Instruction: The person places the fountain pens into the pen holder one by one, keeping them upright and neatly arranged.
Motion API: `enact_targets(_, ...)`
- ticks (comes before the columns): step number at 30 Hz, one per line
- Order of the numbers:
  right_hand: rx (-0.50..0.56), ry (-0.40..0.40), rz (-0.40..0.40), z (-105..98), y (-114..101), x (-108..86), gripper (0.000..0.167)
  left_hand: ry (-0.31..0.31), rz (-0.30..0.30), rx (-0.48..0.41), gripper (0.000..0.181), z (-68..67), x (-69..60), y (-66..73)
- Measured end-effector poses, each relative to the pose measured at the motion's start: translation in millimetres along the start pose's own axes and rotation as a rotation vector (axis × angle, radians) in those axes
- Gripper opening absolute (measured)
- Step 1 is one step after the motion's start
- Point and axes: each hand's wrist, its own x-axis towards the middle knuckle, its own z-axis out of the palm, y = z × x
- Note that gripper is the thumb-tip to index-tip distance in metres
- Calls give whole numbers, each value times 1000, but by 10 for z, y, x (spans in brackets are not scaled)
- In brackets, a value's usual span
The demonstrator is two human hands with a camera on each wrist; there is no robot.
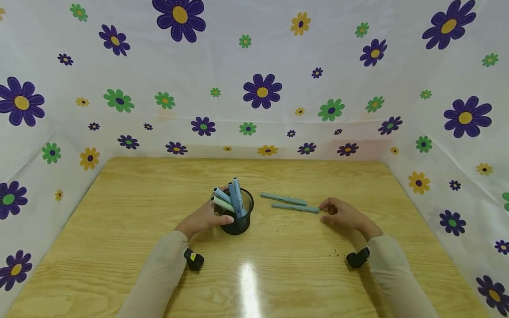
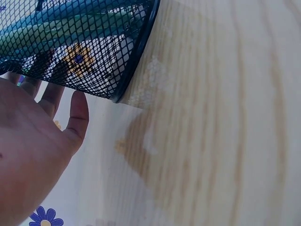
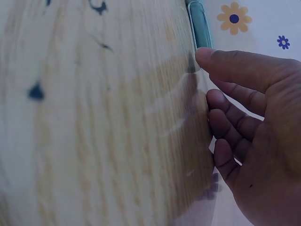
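A black mesh pen cup (image 1: 237,226) stands on the table with several blue and pale green pens (image 1: 235,201) leaning in it. My left hand (image 1: 204,218) grips the cup from its left side, thumb on the front and fingers behind; the left wrist view shows the hand (image 2: 33,136) against the mesh (image 2: 94,61). Right of the cup lie two grey-blue capped pens, a farther one (image 1: 283,198) and a nearer one (image 1: 295,207). My right hand (image 1: 343,214) is at the nearer pen's right end, fingers loosely bent, thumb and forefinger apart. In the right wrist view the thumb tip meets the pen's end (image 3: 201,28).
The wooden table (image 1: 159,176) is walled by a white flower-print cloth (image 1: 222,66) at the back and both sides. Small dark specks (image 1: 335,252) mark the tabletop before the right hand. Black wrist cameras (image 1: 194,259) sit at both cuffs.
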Motion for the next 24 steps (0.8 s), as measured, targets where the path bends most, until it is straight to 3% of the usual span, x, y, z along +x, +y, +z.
enact_targets(14,-1,5,-16,16,-33,-4,31,11,-19,27,101,-14,-9,-15)
enact_targets(24,24,-18,-25,13,-25,29,34,-9,-8,-35,98,8,-28,35)
